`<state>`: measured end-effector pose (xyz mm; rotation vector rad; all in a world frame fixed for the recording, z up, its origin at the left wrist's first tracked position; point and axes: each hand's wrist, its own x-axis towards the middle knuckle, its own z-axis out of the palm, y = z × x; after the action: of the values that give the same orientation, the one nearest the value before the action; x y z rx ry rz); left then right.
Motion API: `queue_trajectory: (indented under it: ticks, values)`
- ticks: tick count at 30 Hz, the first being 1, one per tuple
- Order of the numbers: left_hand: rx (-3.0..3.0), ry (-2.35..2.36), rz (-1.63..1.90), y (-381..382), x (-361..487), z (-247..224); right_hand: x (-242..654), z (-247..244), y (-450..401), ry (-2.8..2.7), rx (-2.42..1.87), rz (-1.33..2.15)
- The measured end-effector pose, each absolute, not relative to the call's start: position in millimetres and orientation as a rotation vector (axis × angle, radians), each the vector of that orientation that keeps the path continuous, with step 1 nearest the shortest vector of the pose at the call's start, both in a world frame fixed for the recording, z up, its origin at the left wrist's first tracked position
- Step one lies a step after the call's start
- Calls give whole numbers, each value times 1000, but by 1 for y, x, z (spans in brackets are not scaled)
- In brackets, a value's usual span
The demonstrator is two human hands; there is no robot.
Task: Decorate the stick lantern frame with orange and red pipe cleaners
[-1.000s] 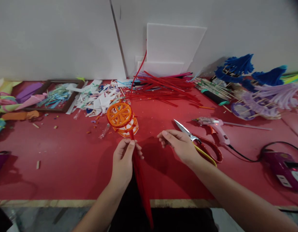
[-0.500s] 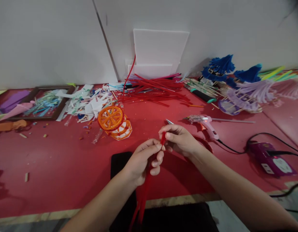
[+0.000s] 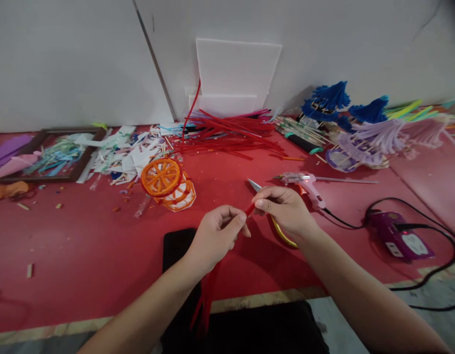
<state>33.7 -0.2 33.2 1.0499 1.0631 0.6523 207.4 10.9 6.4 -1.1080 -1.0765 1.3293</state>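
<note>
Red pipe cleaners [image 3: 209,295] hang below my left hand [image 3: 218,233], whose fingers are closed on their upper part. At the top end of the bundle, my right hand [image 3: 282,206] pinches the red tips between thumb and fingers. Only a short red stretch shows between the two hands, above the table. Scissors [image 3: 285,237] with a yellow handle lie partly hidden beneath my right hand. Left of my hands stands an orange and white pipe-cleaner piece [image 3: 161,178] with a spoked round top. A flat black object [image 3: 175,248] is partly covered by my left forearm.
A pink glue gun [image 3: 313,191] lies to the right, its cord near a purple power socket box [image 3: 400,236]. Loose red pipe cleaners [image 3: 230,130] are heaped at the back. Blue and lilac craft pieces [image 3: 375,140] stand back right; white scraps [image 3: 133,157] lie left.
My hands have drawn slightly apart, and the red tips have tilted from upright to slanting. More of the scissors now shows. The whole view has shifted slightly.
</note>
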Motion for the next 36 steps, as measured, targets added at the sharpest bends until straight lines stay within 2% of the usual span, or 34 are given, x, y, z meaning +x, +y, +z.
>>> queue_trajectory:
  ticks: [8,11,15,17,21,25,30,33,36]
  values:
    - [2013,1286,629,-6,28,32,204,-2,8,-1076,-1198,1292]
    - [2058,1291,590,-5,29,31,200,-1,7,-1108,-1252,1253]
    - [1742,1229,587,-1,29,29,206,5,4,-1192,-1348,1154]
    - [1498,1199,598,1,27,25,219,9,0,-1334,-1477,952]
    - [1079,1144,656,4,22,10,256,8,-17,-1895,-1999,246]
    - [970,1133,764,3,20,1,273,-5,-39,-2293,-2108,3]
    - [935,1129,808,1,22,-1,273,-9,-53,-2451,-2098,20]
    - [929,1143,841,1,24,-2,279,-6,-50,-2498,-2172,264]
    - [932,1186,886,0,25,-4,280,1,-46,-2451,-2055,556]
